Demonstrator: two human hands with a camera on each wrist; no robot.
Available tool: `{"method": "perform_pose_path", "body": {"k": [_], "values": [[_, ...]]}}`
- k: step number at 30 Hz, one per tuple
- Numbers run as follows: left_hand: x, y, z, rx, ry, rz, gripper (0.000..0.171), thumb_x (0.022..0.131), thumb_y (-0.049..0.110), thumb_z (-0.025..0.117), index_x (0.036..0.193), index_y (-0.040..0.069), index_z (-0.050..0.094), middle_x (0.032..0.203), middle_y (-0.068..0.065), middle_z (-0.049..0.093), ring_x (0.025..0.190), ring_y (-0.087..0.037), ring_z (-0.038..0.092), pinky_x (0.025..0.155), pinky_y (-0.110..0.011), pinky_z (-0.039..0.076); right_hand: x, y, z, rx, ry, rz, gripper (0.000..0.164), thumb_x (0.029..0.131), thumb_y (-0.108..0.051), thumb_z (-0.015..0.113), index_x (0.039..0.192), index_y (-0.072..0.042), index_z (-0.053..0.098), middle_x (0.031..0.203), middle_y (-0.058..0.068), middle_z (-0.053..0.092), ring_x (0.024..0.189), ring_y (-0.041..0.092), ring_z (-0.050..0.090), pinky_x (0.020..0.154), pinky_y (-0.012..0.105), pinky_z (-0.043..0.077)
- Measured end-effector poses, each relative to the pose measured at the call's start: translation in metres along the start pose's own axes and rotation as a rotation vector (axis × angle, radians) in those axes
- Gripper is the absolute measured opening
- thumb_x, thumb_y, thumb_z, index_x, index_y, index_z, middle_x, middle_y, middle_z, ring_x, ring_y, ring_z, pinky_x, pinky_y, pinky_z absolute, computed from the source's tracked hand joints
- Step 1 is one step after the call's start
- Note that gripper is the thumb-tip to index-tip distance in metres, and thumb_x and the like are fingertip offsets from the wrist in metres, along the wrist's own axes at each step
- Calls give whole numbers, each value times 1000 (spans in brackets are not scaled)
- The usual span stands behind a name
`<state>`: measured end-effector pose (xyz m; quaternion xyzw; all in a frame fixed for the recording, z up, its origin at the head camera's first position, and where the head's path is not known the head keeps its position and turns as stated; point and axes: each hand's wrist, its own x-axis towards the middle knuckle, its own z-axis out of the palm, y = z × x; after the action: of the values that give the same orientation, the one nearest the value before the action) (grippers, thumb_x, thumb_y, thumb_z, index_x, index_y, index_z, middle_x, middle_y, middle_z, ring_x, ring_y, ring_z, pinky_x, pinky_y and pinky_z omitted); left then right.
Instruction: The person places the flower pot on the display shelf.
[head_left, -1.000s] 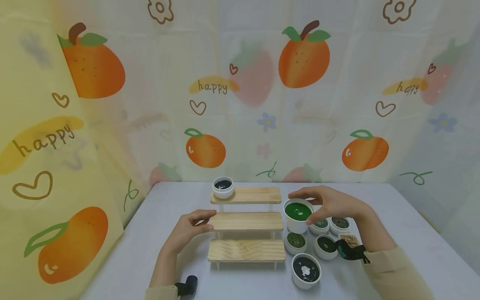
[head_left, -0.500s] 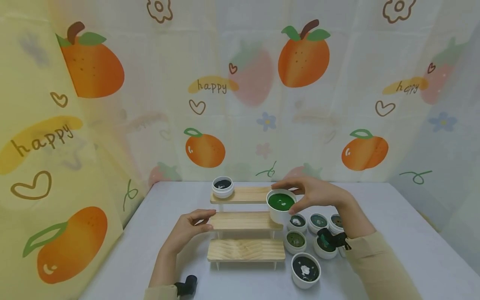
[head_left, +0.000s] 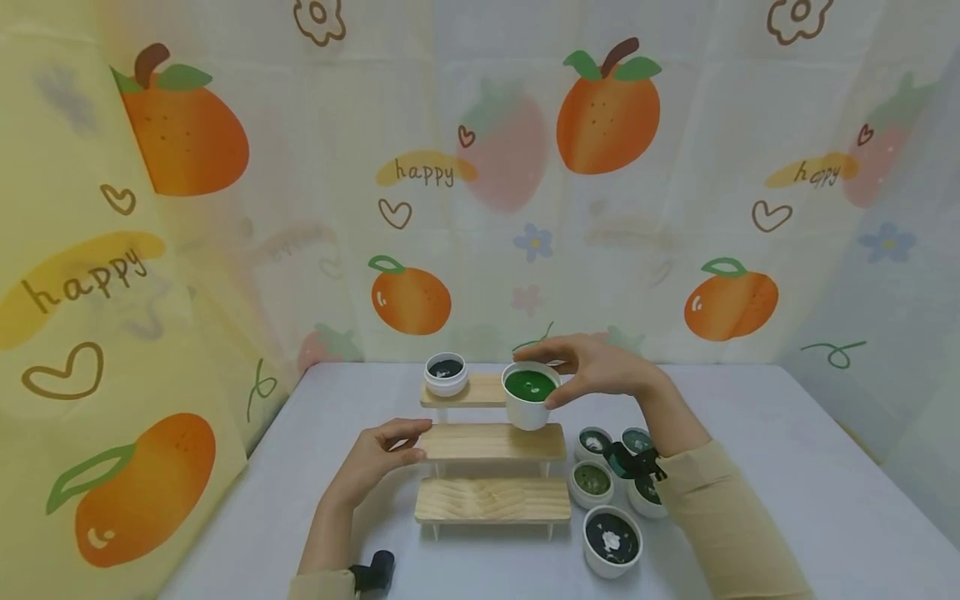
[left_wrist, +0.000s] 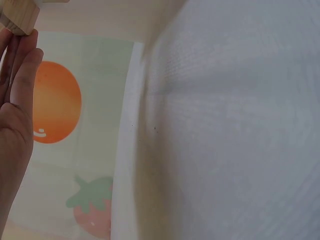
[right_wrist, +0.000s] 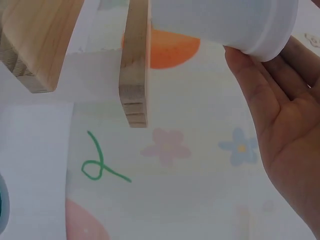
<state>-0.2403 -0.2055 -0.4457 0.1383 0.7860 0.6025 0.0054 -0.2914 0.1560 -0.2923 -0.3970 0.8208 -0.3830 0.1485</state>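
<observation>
A three-tier wooden display stand (head_left: 487, 442) faces me on the table. My right hand (head_left: 600, 367) pinches a white cup (head_left: 527, 414) by its rim, thumb in front and fingers behind, and green filling shows inside. The cup is upright at the right half of the middle shelf (head_left: 480, 443); in the right wrist view its base lies right at the wooden board (right_wrist: 135, 65). My left hand (head_left: 375, 460) touches the left end of that shelf. In the left wrist view its straight fingers (left_wrist: 22, 65) meet the wooden corner (left_wrist: 20, 15).
On the top shelf's left end sits a small white pot (head_left: 447, 385) with dark filling. Right of the stand are several white pots, among them a green one (head_left: 592, 482) and a larger dark one (head_left: 612, 550); my right sleeve (head_left: 727, 517) hides others. A fruit-print curtain (head_left: 487, 275) hangs behind.
The right hand has carried the green-filled cup left from above the small pots to the middle shelf. Its sleeve now covers some pots. The left hand has stayed put.
</observation>
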Motion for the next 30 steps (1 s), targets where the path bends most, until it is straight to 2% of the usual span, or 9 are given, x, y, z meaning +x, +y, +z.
{"method": "perform_pose_path", "body": {"k": [7, 12, 20, 25, 30], "values": [[-1, 0, 1, -7, -7, 14, 47, 82, 18, 80, 125, 7, 67, 128, -12, 67, 112, 2, 61, 101, -12, 46, 12, 2, 2, 11, 8, -21, 73, 79, -20, 83, 144, -9, 50, 149, 11, 52, 141, 32, 46, 117, 58, 34], [-3, -1, 0, -2, -9, 21, 47, 82, 18, 80, 125, 7, 67, 130, -16, 65, 111, 3, 61, 102, -13, 47, 25, -1, 5, -4, 33, -8, 70, 80, -20, 81, 143, -11, 51, 148, 10, 53, 140, 29, 47, 118, 55, 35], [-3, -1, -1, 8, -9, 26, 47, 82, 19, 80, 126, 7, 67, 128, -13, 67, 113, 5, 60, 103, -14, 47, 47, -6, 9, -7, 87, 52, 69, 80, -20, 80, 143, -11, 52, 149, 9, 53, 141, 27, 47, 118, 53, 35], [-2, 1, 0, 14, -4, -2, 48, 81, 20, 81, 126, 9, 68, 127, -8, 68, 113, 4, 60, 101, -11, 47, 53, -8, 9, -11, 103, 78, 71, 81, -22, 80, 144, -12, 50, 150, 8, 51, 142, 27, 45, 118, 51, 36], [-1, 2, 0, 18, -8, -3, 48, 82, 20, 80, 126, 7, 67, 129, -11, 66, 113, 3, 60, 101, -12, 47, 56, -6, 9, 10, 124, 96, 73, 80, -23, 80, 145, -13, 49, 151, 7, 50, 143, 28, 43, 118, 50, 36]]}}
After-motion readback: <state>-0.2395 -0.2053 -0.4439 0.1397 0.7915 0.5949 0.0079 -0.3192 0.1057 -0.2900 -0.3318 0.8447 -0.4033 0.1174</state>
